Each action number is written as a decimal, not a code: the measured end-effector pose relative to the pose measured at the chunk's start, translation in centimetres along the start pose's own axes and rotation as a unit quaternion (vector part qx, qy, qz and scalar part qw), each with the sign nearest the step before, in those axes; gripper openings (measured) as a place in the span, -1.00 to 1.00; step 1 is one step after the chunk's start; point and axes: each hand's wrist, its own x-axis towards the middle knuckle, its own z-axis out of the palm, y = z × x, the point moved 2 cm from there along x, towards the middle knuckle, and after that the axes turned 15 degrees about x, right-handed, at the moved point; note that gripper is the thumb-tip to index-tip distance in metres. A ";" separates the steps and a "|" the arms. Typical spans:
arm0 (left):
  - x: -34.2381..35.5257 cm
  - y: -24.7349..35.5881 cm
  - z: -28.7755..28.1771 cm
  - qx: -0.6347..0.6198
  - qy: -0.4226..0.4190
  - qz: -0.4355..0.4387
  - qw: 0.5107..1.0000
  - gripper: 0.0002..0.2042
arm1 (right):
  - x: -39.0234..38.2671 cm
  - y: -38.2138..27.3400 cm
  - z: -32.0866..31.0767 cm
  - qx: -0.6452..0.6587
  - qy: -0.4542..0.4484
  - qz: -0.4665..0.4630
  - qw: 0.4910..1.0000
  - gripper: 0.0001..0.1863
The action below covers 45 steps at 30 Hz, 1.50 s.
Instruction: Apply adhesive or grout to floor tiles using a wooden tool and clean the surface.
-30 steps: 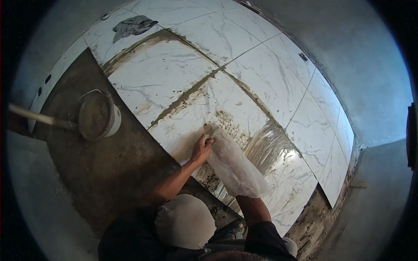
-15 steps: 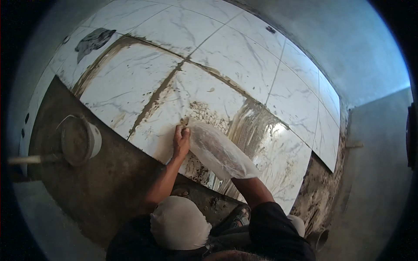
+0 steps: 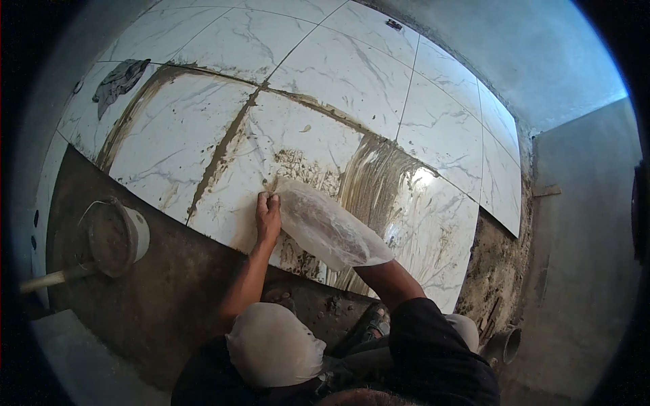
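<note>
A translucent plastic bag (image 3: 362, 252) is pulled over my right hand (image 3: 330, 231) like a sleeve, reaching past the wrist. The fingers of that hand show only dimly through the plastic, so their pose cannot be made out. My left hand (image 3: 268, 215) pinches the far left end of the bag between thumb and fingers. Both hands are above a white marbled floor tile (image 3: 298, 125) spotted with brown mortar. Just right of the bag, wet grey-brown grout (image 3: 372, 177) is smeared in streaks across the tile.
A bucket (image 3: 139, 233) with a wooden-handled tool (image 3: 57, 279) stands on bare floor at left. A grey rag (image 3: 120, 82) lies on the far left tiles. Mortar fills some joints. A dark round container (image 3: 502, 346) sits at lower right, beside the grey wall (image 3: 582, 223).
My view has turned slightly, so the floor and bucket sit differently in the picture. My left hand still pinches the bag's end, and my right hand stays inside it.
</note>
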 end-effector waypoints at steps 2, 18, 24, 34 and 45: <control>0.4 -0.8 -0.2 0.010 0.013 0.009 1.000 -0.71 | 0.3 -0.5 0.1 0.002 0.000 -0.006 1.000 -0.68; -1.9 -4.9 -1.7 -0.044 -0.093 0.012 0.995 -0.58 | 1.0 -1.4 0.9 0.005 -0.011 -0.022 1.000 -0.66; -4.2 -2.3 -1.4 0.232 -0.124 0.080 0.961 -0.51 | 0.1 -0.6 0.4 -0.003 -0.009 -0.010 1.000 -0.66; -3.7 -3.7 -0.7 0.346 -0.096 0.101 0.928 -0.63 | -0.1 -0.8 -0.3 0.000 -0.009 -0.016 1.000 -0.65; -2.7 -4.5 -1.6 0.221 0.057 0.057 0.972 -0.66 | -0.7 -2.0 0.2 0.002 -0.008 -0.022 1.000 -0.64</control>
